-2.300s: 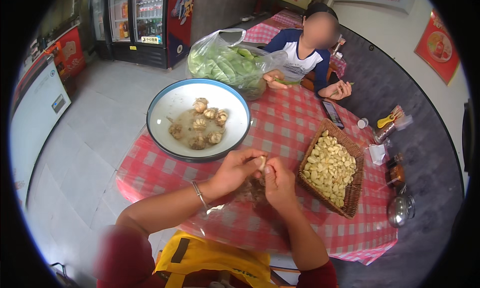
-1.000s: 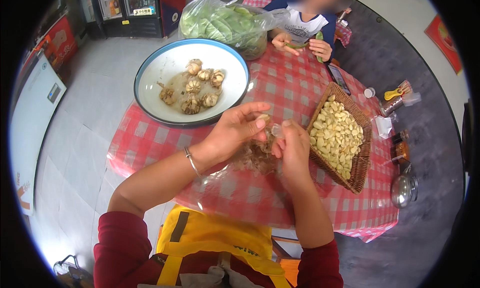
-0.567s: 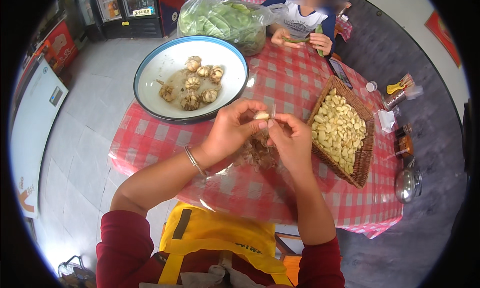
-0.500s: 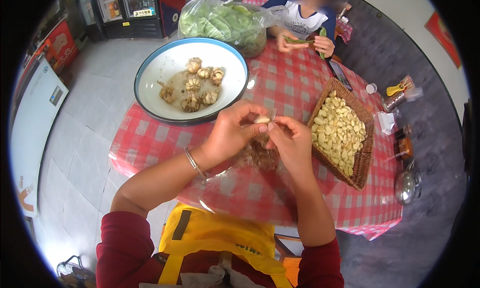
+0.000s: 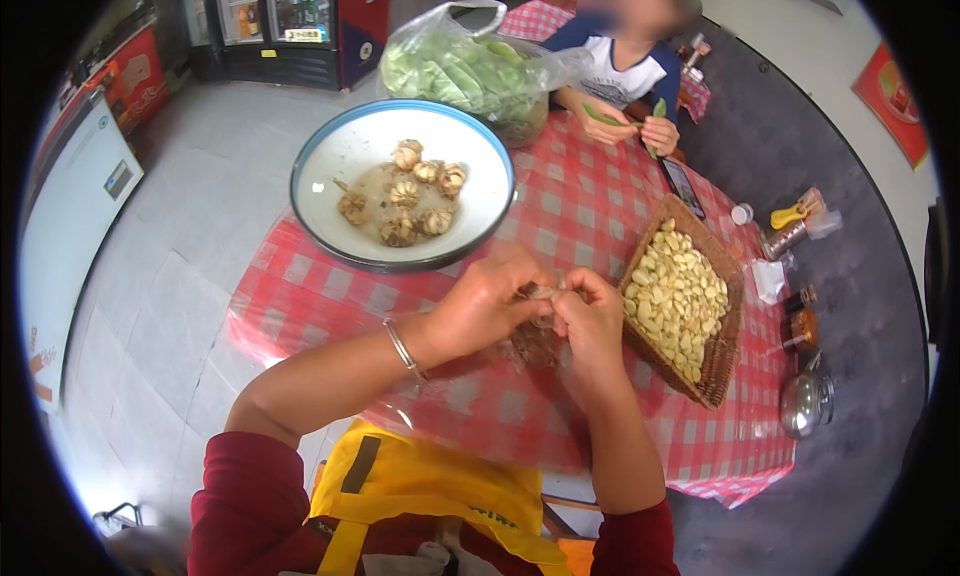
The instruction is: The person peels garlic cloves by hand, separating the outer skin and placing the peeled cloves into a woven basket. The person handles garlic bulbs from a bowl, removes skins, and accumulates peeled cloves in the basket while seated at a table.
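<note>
Both my hands have drawn in closer together over the red-and-white checked tablecloth surface, just beside the near-left corner of the shallow woven brown basket of peeled pale cloves. My left hand and my right hand now meet fingertip to fingertip, pinched narrow around a small pale garlic clove that is mostly hidden between them; a moment ago it showed plainly at my fingertips, now only a sliver peeks out. Under my hands, on the side of the basket nearest me, lies a heap of brownish papery skins. I take the tighter grip to mean the skin is being worked off this clove. On the far side of my hands from the basket sits the wide white enamel bowl with a blue rim, holding whole garlic heads untouched. Beyond the basket another person's hands handle green pods near a clear plastic bag of greens.
</note>
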Demonstrator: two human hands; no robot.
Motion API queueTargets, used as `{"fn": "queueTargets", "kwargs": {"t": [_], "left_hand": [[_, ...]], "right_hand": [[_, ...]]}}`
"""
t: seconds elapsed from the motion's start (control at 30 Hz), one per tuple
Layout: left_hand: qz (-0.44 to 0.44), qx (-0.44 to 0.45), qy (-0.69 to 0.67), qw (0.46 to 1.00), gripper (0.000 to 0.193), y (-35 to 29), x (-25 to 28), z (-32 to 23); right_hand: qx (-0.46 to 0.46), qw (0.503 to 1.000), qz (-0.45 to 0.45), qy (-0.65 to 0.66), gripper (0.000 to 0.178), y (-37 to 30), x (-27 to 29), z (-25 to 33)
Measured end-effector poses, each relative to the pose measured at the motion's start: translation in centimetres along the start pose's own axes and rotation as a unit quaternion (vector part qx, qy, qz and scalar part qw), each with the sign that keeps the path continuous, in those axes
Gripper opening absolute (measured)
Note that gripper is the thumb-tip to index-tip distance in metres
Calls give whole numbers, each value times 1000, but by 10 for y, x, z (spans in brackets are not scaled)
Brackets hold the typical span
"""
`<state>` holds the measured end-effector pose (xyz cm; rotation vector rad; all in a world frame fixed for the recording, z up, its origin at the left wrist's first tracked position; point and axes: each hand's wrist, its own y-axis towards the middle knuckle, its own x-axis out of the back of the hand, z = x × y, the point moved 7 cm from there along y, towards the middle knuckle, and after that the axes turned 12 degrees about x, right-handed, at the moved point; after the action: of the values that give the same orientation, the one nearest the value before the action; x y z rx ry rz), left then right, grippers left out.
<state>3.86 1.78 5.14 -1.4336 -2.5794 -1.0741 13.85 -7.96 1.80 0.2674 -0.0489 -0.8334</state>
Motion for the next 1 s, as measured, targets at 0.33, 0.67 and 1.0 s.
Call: {"fn": "queueTargets", "kwargs": {"t": [0.33, 0.67, 1.0], "left_hand": [[68, 127, -157, 977, 28, 1, -12, 5], [-7, 132, -182, 974, 30, 1, -4, 10], [-61, 45, -152, 985, 21, -1, 7, -3]], "right_hand": [[61, 996, -41, -49, 10, -4, 13, 9], [33, 997, -68, -15, 11, -22, -11, 23], [50, 982, -64, -173, 16, -5, 23, 24]]}}
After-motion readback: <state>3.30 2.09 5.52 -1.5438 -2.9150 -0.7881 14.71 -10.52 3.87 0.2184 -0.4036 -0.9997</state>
